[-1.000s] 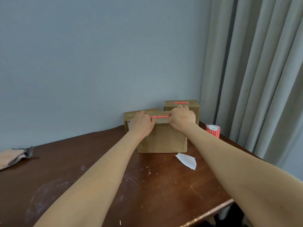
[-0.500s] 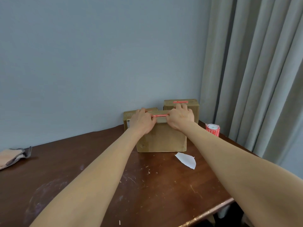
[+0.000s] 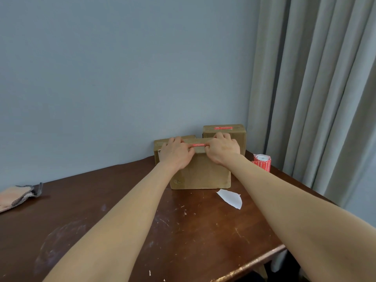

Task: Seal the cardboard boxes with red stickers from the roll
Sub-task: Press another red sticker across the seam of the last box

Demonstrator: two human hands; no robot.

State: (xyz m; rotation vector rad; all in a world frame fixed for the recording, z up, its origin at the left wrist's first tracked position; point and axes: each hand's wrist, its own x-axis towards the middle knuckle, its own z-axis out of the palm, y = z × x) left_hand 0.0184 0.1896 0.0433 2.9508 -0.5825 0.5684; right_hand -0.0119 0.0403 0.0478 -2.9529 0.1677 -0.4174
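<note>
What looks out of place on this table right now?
A torn white paper scrap lies loose in front of the near box, likely sticker backing. Pale scuffs and flecks mark the table. A cloth overhangs its left edge.

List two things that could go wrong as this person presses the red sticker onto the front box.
1. Both hands, left hand and right hand, push on the upright front box; it could tip toward the boxes behind.
2. The red sticker may crease between the thumbs.
</note>
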